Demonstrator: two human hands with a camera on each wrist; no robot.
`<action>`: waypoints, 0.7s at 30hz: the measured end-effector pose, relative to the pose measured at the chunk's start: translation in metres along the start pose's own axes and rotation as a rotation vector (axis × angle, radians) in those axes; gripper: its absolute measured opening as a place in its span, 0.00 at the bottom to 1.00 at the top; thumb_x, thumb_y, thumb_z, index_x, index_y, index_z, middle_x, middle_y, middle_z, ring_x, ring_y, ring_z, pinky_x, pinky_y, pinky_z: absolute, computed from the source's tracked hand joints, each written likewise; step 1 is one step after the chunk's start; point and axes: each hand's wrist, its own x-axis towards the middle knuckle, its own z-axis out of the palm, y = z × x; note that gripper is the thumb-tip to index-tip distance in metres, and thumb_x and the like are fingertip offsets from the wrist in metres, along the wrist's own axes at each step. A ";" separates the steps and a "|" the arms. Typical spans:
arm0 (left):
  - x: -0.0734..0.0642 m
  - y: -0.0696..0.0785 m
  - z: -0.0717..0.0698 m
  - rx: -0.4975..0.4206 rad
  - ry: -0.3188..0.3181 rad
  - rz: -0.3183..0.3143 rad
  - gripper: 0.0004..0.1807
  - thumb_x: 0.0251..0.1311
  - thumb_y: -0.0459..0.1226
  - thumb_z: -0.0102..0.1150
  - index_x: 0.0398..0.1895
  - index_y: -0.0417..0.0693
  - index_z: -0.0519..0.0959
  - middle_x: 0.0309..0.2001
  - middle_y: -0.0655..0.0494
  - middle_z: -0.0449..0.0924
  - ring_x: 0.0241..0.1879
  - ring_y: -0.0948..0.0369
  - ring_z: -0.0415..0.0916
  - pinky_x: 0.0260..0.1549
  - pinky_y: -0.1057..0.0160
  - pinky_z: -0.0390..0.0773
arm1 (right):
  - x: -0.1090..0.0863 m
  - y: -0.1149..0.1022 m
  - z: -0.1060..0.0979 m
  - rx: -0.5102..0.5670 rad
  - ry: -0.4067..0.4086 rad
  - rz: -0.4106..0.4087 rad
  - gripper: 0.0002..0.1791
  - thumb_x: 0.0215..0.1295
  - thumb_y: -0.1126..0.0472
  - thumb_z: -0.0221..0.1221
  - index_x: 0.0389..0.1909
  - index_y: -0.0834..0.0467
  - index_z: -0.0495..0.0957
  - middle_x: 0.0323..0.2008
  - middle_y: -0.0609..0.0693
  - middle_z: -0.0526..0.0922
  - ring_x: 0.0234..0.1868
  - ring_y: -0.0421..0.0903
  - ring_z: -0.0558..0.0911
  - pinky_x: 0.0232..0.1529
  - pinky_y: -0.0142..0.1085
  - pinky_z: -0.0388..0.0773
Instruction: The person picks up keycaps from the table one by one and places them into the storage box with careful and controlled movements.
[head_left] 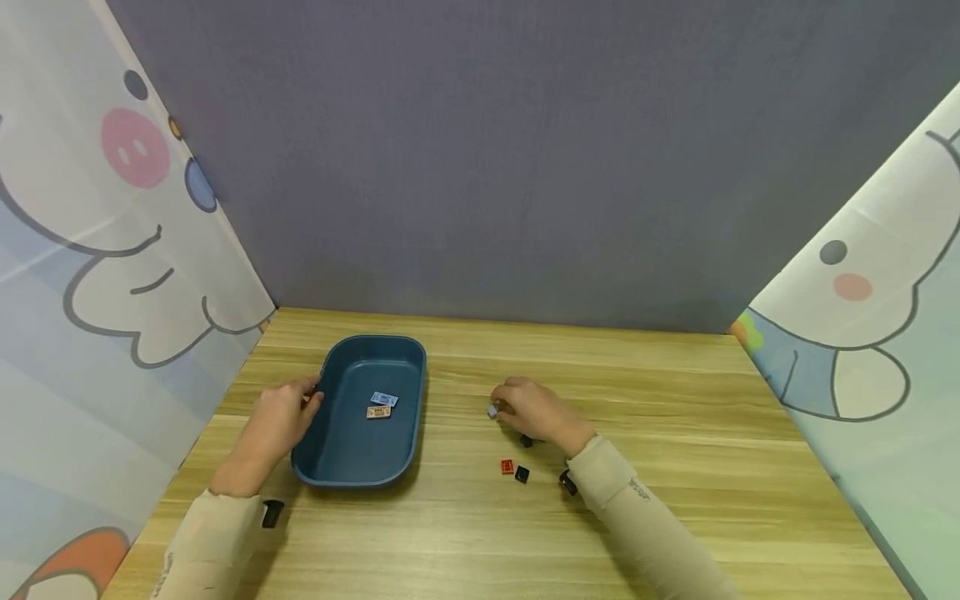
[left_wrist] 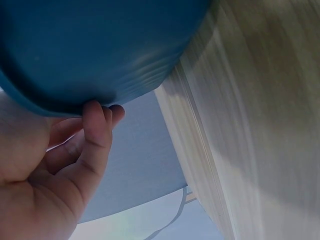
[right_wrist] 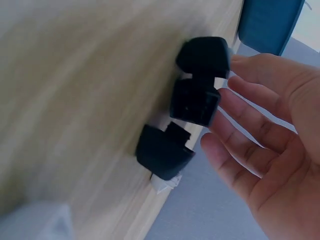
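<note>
My left hand point(head_left: 276, 421) pinches the left rim of a dark blue tray point(head_left: 360, 484); in the left wrist view the fingertips point(left_wrist: 97, 120) press at its edge. Inside the tray lie two small printed slips like miniature banknotes, one bluish point(head_left: 384, 399) and one tan point(head_left: 378, 412). To the right, my right hand point(head_left: 536, 412) has its curled fingertips round a small pale block point(head_left: 492, 411), which they partly hide. Near that hand sit small black blocks point(head_left: 527, 441), large and dark in the right wrist view, where one black block point(right_wrist: 165, 152) is closest to the camera.
A small red square block point(head_left: 507, 467) and a black one point(head_left: 522, 474) lie on the wooden table point(head_left: 465, 542), nearer the front than my right hand. A grey panel point(head_left: 480, 167) rises behind the table, with cartoon-printed cloths point(head_left: 840, 333) at both sides.
</note>
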 end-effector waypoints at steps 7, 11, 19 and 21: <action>0.000 0.000 0.000 -0.004 0.015 0.014 0.13 0.60 0.24 0.64 0.47 0.23 0.81 0.33 0.34 0.84 0.25 0.47 0.82 0.22 0.49 0.81 | 0.003 -0.001 0.004 -0.009 -0.009 -0.008 0.09 0.69 0.61 0.64 0.48 0.56 0.84 0.40 0.47 0.81 0.37 0.41 0.78 0.38 0.34 0.79; 0.000 0.000 0.000 -0.005 0.022 0.021 0.13 0.59 0.24 0.64 0.46 0.23 0.81 0.32 0.34 0.84 0.25 0.46 0.82 0.22 0.49 0.80 | 0.003 0.000 0.005 0.005 0.006 -0.021 0.11 0.69 0.61 0.64 0.50 0.55 0.83 0.41 0.47 0.81 0.36 0.40 0.78 0.36 0.33 0.78; 0.000 0.000 0.001 0.002 -0.006 -0.004 0.13 0.60 0.24 0.63 0.47 0.23 0.81 0.33 0.35 0.84 0.24 0.48 0.81 0.22 0.50 0.80 | 0.005 -0.002 0.004 0.002 0.018 -0.030 0.10 0.68 0.61 0.65 0.48 0.55 0.84 0.40 0.48 0.82 0.37 0.41 0.79 0.37 0.33 0.79; 0.001 0.000 0.001 0.005 -0.006 -0.003 0.14 0.60 0.24 0.63 0.48 0.23 0.81 0.33 0.35 0.84 0.23 0.49 0.80 0.22 0.50 0.80 | 0.005 -0.003 0.004 -0.020 0.022 -0.015 0.09 0.67 0.60 0.66 0.47 0.56 0.84 0.40 0.48 0.81 0.36 0.41 0.79 0.36 0.33 0.79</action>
